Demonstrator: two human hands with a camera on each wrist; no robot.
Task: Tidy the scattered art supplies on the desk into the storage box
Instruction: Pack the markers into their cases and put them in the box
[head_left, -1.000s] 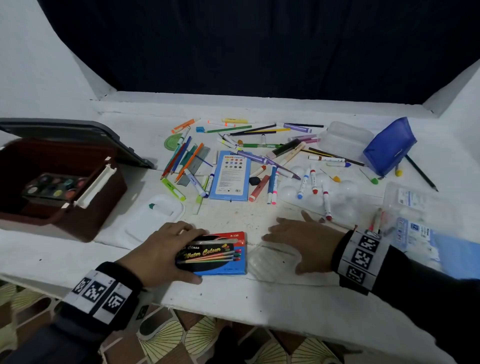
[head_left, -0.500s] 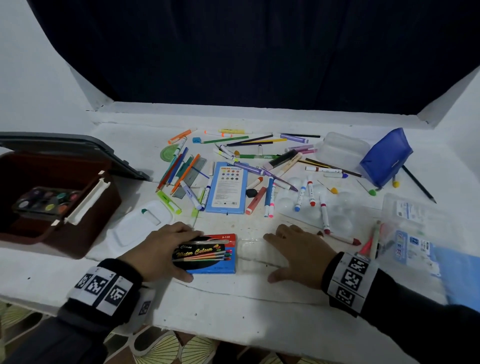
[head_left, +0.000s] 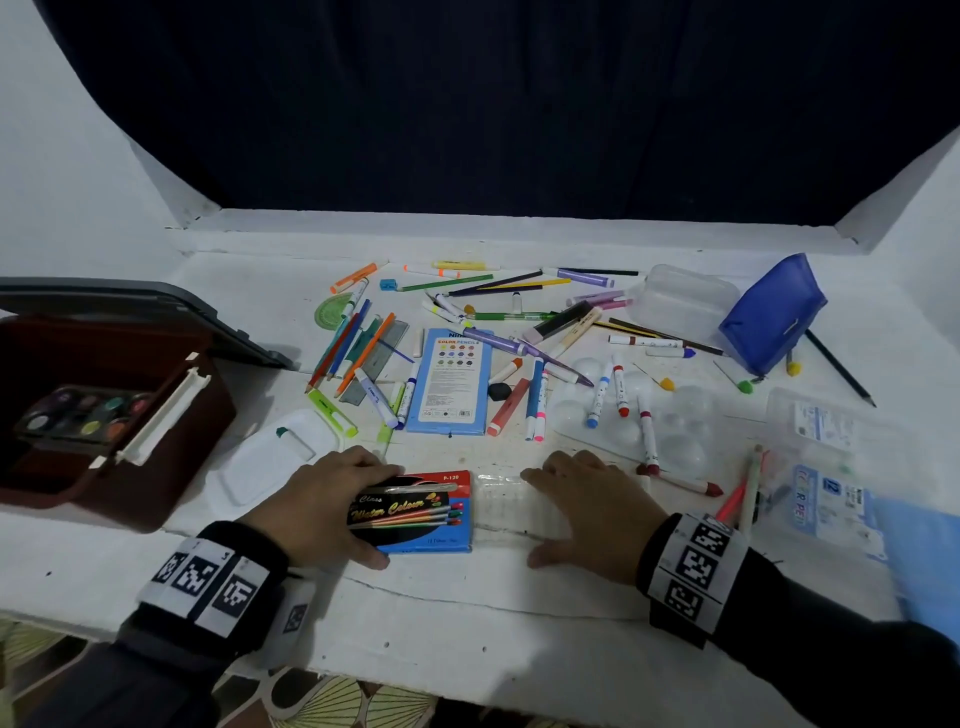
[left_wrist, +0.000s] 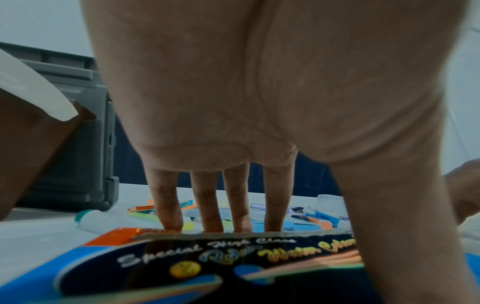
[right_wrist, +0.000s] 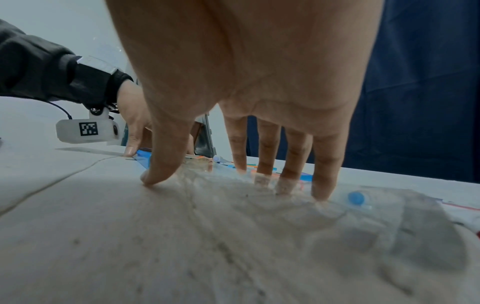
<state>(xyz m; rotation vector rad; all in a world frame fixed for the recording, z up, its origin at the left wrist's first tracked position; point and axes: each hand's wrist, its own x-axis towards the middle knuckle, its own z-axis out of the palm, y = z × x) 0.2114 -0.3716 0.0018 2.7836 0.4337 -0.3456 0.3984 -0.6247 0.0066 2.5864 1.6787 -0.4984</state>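
Observation:
A red, blue and black water colour box (head_left: 426, 514) (left_wrist: 233, 267) lies near the desk's front edge. My left hand (head_left: 363, 512) (left_wrist: 298, 226) grips it, fingers over the far edge and thumb on the near edge. Right beside it lies a clear plastic tray (head_left: 504, 506) (right_wrist: 233, 205). My right hand (head_left: 550, 517) (right_wrist: 218, 181) spans and holds this tray, fingers behind its far side and thumb at its near side. The brown storage box (head_left: 171, 483) stands open at the left with a paint palette (head_left: 78, 415) inside. Loose markers and pencils (head_left: 535, 400) lie scattered behind my hands.
A blue colour pencil pack (head_left: 449, 382) lies mid-desk, a white lid (head_left: 270, 457) left of my left hand. A clear bubble palette (head_left: 675, 431), clear container (head_left: 680, 301), blue pouch (head_left: 774, 312) and plastic packets (head_left: 826, 499) crowd the right. The box's grey lid (head_left: 130, 301) leans back.
Both hands keep their places on the box and the tray. My right hand has shifted slightly left toward the box, and the head view has tilted up a little.

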